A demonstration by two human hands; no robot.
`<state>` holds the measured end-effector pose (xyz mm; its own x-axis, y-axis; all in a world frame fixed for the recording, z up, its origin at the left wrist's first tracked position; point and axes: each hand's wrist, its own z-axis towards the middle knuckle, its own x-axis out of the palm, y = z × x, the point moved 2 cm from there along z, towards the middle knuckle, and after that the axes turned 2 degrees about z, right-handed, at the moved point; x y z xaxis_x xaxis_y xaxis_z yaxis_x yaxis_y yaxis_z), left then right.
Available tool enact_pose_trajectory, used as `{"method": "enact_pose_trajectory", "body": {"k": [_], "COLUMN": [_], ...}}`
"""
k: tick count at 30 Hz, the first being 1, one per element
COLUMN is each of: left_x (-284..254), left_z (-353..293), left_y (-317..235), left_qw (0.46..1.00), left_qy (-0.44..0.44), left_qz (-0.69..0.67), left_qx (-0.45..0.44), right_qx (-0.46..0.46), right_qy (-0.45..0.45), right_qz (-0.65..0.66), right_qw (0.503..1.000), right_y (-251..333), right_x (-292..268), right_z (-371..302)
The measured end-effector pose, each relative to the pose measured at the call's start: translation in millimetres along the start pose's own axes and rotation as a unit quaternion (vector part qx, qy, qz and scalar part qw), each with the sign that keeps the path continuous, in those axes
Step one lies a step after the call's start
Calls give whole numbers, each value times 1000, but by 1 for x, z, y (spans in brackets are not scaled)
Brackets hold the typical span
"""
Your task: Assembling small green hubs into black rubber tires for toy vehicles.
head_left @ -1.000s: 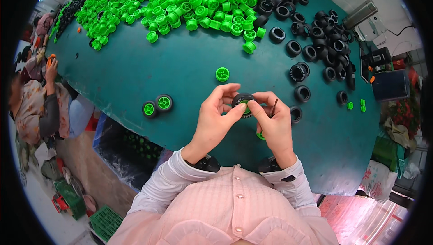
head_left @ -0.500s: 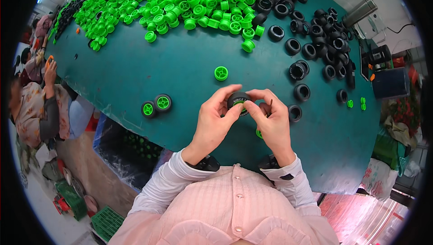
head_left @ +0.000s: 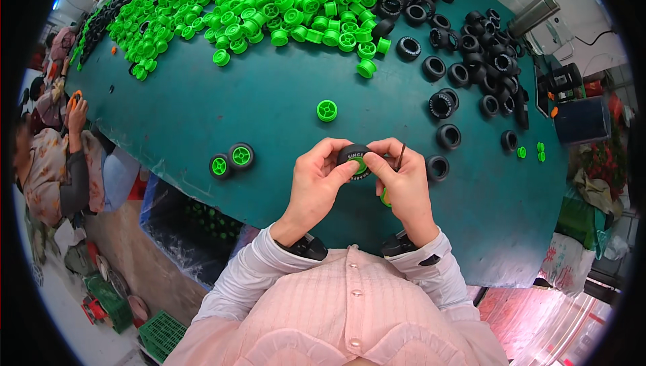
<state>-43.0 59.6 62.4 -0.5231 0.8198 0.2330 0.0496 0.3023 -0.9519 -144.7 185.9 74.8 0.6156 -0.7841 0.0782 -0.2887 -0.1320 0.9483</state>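
Observation:
Between my two hands is a toy wheel, its black rubber tyre around a green rim. My left hand curls around the tyre's left side, thumb pressed on the green centre. On the other side, my right hand grips it with thumb and fingers. A thin dark rod sticks up from the right hand, and a yellow-green piece shows below it; whether they are one tool I cannot tell. A loose green rim lies beyond my hands. Two tyred wheels rest at the left.
A big heap of green rims covers the table's far side. Black tyres are piled at the right, some single ones nearer me. A metal flask stands at the far right. Another person sits at the left edge.
The wheel has tilted slightly in my hands, showing more of its green centre. Both hands remain on it, with fingers shifted a little.

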Motion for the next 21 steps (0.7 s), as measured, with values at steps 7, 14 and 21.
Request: {"method": "enact_pose_trajectory", "body": {"k": [7,14,21], "left_x": [1,-3,3], "left_z": [1,0,3], "left_y": [1,1,-1], "left_qw": [999,994,988], "left_qy": [-18,21,25], "left_qz": [-37,-82,-145], "left_qx": [-9,-65,-49], "right_qx": [-65,-24,-73], "right_qy": [5,9,-10], "right_qz": [-100,-18,-41], "right_qw": [993,1000,996], "right_y": [3,7,4], "right_x": [0,0,-2], "right_z": [-6,0,-7]}}
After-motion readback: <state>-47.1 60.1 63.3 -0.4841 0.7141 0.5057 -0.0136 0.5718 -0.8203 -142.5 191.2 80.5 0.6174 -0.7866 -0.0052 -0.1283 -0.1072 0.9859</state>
